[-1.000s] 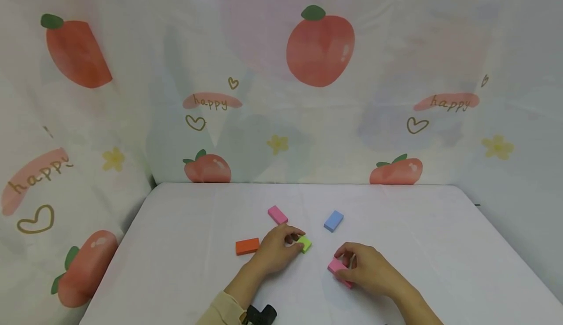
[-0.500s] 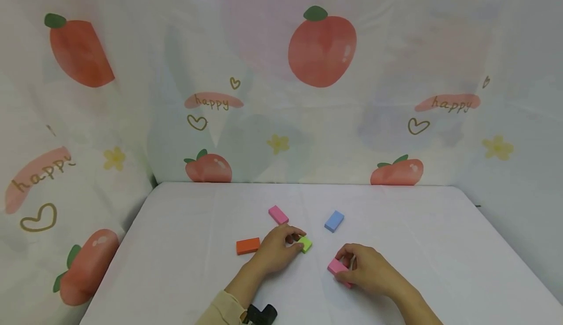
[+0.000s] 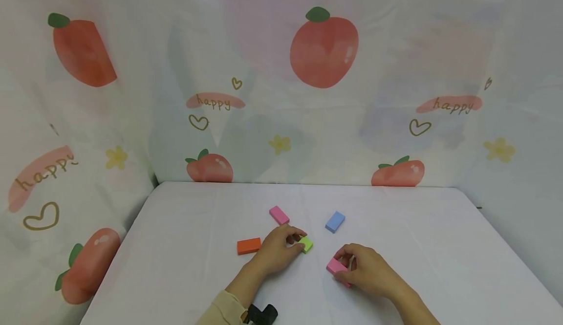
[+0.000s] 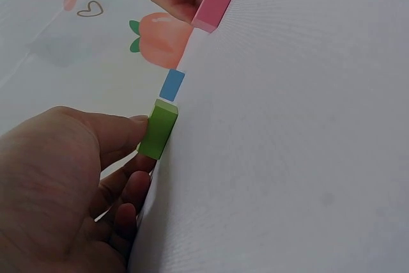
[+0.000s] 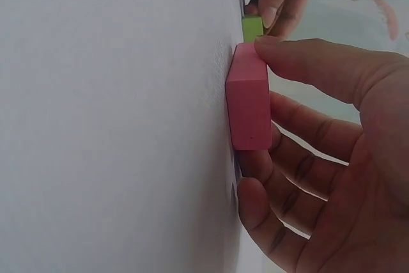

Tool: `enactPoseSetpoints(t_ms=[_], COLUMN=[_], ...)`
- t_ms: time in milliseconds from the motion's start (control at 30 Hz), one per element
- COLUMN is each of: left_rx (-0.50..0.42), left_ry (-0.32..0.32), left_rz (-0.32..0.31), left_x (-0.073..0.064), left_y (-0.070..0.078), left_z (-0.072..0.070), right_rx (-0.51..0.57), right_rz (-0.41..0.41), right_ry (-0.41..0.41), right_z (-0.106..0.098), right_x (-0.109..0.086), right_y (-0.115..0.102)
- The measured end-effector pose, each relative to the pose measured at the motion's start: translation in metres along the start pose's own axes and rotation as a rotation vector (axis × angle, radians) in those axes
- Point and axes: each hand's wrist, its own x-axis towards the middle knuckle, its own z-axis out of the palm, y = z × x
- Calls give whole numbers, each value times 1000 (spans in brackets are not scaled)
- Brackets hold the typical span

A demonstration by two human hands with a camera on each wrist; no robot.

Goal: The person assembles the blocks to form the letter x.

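My left hand (image 3: 276, 250) pinches a small green block (image 3: 306, 244) between thumb and fingers at the middle of the table; the left wrist view shows the same green block (image 4: 158, 130) from the side. To its right, my right hand (image 3: 367, 269) holds a pink block (image 3: 336, 267) by thumb and fingers. In the right wrist view this pink block (image 5: 249, 110) appears close to the tabletop, the thumb on one end. A second pink block (image 3: 279, 215) lies just beyond my left hand. An orange block (image 3: 249, 246) lies left of that hand, partly behind the wrist.
Beyond and between the hands lies a blue block (image 3: 335, 222). A white cloth covers the table (image 3: 189, 276). Behind it hangs a curtain (image 3: 264, 61) printed with fruit, and a similar cloth lines the left side. A black device (image 3: 262, 314) sits at my left wrist.
The head view has shifted very slightly. My right hand and its pink block have edged slightly left; my left hand keeps its hold on the green block.
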Motion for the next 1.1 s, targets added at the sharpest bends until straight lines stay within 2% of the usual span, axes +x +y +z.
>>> enactPoseSetpoints(t_ms=[1100], left_rx=[2], left_ry=[-5], left_rz=[-11], left_x=[-3], left_y=[3], left_z=[-1], right_rx=[-42], right_rz=[39], right_ry=[33], right_z=[5], right_x=[0], right_y=[-5])
